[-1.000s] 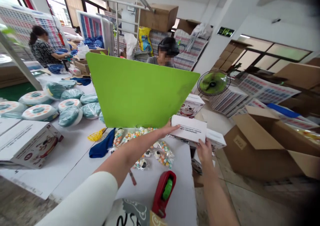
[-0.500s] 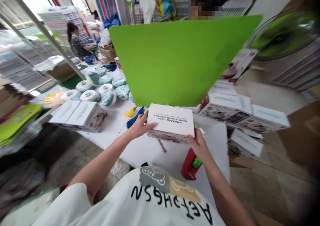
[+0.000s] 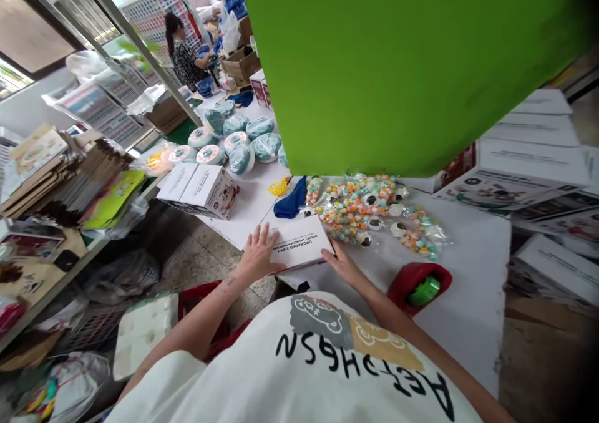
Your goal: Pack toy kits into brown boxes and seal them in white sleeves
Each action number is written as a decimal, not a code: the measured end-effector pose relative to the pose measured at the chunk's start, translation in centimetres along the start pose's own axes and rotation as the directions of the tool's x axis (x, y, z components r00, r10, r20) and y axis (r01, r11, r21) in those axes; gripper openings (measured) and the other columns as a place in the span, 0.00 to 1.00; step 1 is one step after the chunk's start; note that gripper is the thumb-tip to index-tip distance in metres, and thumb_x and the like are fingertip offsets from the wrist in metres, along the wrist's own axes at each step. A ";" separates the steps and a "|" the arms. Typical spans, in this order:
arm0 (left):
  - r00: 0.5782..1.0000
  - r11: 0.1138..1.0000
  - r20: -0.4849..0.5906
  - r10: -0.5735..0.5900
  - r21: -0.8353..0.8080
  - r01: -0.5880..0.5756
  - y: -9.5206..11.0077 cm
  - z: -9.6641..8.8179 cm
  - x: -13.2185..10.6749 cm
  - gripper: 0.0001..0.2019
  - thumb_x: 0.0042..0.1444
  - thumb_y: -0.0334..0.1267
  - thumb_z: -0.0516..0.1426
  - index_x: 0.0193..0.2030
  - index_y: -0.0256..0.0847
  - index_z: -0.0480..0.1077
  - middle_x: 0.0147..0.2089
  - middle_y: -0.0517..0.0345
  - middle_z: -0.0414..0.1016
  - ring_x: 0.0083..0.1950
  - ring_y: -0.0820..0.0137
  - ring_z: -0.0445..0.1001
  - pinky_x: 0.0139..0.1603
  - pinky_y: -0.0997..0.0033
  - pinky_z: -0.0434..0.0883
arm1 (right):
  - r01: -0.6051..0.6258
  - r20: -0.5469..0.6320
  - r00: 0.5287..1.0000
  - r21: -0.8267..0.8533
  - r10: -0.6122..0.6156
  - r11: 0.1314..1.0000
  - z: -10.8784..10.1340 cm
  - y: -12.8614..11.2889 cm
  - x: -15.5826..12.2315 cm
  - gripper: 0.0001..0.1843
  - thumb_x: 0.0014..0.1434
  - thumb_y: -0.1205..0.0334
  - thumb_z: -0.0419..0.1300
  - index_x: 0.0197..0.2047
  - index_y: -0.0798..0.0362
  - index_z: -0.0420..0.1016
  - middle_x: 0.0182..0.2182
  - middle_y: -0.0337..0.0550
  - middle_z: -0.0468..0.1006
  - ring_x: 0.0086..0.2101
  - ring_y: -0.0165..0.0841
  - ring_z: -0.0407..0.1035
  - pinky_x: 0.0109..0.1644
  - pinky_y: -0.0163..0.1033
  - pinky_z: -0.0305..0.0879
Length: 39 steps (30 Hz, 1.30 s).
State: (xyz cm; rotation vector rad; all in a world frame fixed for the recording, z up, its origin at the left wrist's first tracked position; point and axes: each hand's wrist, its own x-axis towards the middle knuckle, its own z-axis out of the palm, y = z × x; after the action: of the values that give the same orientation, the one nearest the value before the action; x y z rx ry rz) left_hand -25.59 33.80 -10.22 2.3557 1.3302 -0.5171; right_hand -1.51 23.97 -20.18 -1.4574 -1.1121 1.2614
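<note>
A white cardboard box (image 3: pixel 303 243) with black print on its top is between my hands at the table's near edge. My left hand (image 3: pixel 257 249) presses against its left end, fingers spread, with the thumb along the near side. My right hand (image 3: pixel 340 263) grips the near right corner, its thumb on the edge. Behind the box are a folded blue cloth (image 3: pixel 291 199), a small yellow net (image 3: pixel 279 186) and several clear bags of colourful pieces (image 3: pixel 360 201). A red tape dispenser (image 3: pixel 401 281) with green tape stands right of my right hand.
Two white boxes (image 3: pixel 199 189) sit on the left, before several wrapped teal and white round items (image 3: pixel 236 142). A green panel (image 3: pixel 397 73) rises across the table. Stacked boxes (image 3: pixel 524 161) are at right, flattened cardboard (image 3: pixel 60 173) at far left. Another person (image 3: pixel 185 55) works farther back.
The box has moved left and closer to my body, in both hands. My left hand's fingers have spread over its end. My view has turned left, and the bagged pieces now show.
</note>
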 end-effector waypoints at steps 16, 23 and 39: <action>0.980 0.941 -0.001 0.199 0.279 -0.191 5.2 3.6 -2.4 0.47 0.57 0.55 0.59 0.76 0.51 0.36 0.76 0.34 0.28 0.74 0.31 0.28 0.54 0.11 0.43 | -0.063 0.027 0.998 0.251 0.058 0.966 0.1 1.7 -6.6 0.43 0.60 0.45 0.59 0.73 0.42 0.45 0.68 0.44 0.58 0.66 0.42 0.56 0.69 0.53 0.55; 0.981 0.949 -0.067 0.182 0.274 -0.157 5.7 3.7 -2.2 0.52 0.51 0.49 0.64 0.76 0.52 0.37 0.76 0.33 0.30 0.74 0.29 0.30 0.56 0.12 0.41 | -0.094 0.044 0.995 0.222 0.087 0.971 -0.5 2.1 -5.9 0.43 0.59 0.44 0.60 0.72 0.40 0.48 0.68 0.44 0.59 0.64 0.45 0.58 0.68 0.55 0.56; 0.966 0.969 0.173 0.194 0.118 -0.216 4.8 -3.2 -0.1 0.66 0.35 0.42 0.67 0.75 0.48 0.28 0.73 0.33 0.43 0.70 0.38 0.50 0.62 0.26 0.52 | 0.044 -0.035 0.999 0.167 -0.039 0.985 0.4 3.4 -4.6 0.39 0.61 0.45 0.57 0.72 0.42 0.51 0.70 0.40 0.53 0.69 0.40 0.45 0.73 0.51 0.41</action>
State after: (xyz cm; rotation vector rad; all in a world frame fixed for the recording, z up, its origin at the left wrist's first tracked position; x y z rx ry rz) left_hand -21.09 33.04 -6.76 2.4659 0.9937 -0.7362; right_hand -1.97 18.78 -22.60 -1.3178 -0.9859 1.2669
